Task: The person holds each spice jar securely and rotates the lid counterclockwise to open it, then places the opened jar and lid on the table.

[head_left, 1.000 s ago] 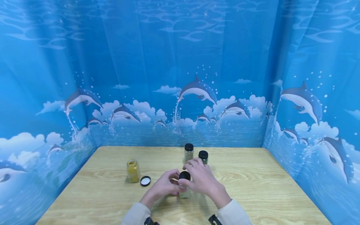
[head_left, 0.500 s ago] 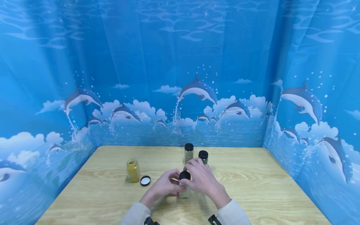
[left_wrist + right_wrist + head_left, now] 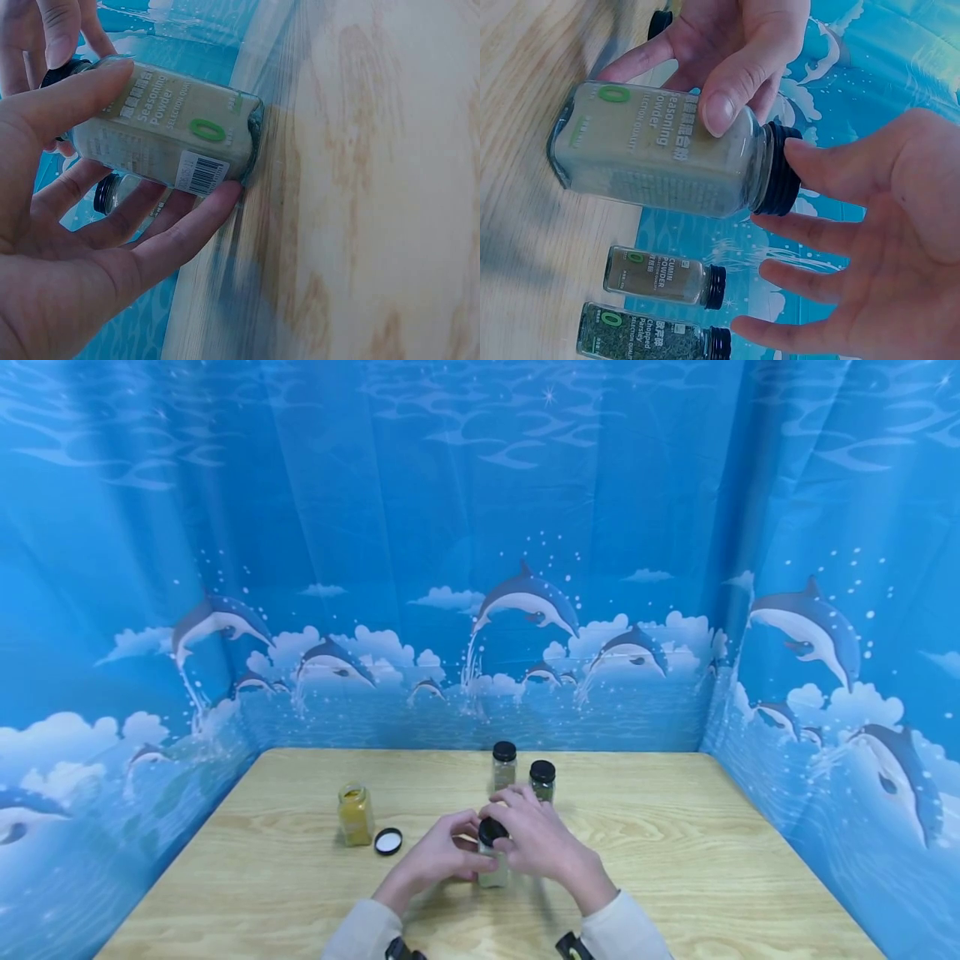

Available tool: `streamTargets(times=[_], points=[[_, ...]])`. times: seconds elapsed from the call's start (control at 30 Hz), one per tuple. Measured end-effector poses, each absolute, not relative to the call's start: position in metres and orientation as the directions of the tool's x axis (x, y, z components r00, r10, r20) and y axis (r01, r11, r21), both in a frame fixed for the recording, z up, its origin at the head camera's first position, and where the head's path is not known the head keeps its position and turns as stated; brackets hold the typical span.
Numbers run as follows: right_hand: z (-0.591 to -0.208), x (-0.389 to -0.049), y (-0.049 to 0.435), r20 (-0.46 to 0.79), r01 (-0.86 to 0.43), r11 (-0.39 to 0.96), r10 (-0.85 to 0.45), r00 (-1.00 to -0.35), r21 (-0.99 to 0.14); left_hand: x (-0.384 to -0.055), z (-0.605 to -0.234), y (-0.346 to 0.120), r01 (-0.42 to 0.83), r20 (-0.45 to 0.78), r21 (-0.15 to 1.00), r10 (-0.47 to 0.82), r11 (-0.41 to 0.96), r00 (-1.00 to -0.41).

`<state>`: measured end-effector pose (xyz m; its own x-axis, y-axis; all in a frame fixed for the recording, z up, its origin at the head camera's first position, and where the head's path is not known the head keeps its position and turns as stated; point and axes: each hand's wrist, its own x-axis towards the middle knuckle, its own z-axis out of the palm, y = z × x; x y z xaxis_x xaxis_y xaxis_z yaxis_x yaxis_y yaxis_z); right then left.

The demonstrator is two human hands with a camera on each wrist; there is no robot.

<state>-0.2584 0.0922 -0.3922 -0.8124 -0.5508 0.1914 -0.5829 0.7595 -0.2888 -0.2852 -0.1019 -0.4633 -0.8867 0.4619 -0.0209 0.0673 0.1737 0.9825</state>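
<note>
Black is the lid (image 3: 780, 172) the right hand (image 3: 528, 832) pinches; the left hand (image 3: 441, 847) grips the seasoning jar (image 3: 656, 165) straight ahead, at twelve o'clock, its thumb (image 3: 724, 105) covering some of the label (image 3: 656, 139). Just beyond, toward one o'clock, I lose part of the parsley jar (image 3: 543, 788) behind the right hand.
</note>
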Motion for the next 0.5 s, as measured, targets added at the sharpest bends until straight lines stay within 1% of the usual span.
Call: streamTargets(times=[0.27, 0.5], points=[[-0.3923, -0.2594, 0.0938, 0.183, -0.572, 0.765, -0.542, -0.82, -0.296, -0.2843, -0.4612, -0.1012, 0.063, -0.023, 0.983, 0.464, 0.17, -0.885], [-0.3944, -0.2613, 0.0918, 0.224, -0.514, 0.817, -0.466, -0.856, -0.261, -0.284, -0.4615, -0.1015, 0.062, -0.024, 0.984, 0.465, 0.168, -0.885]])
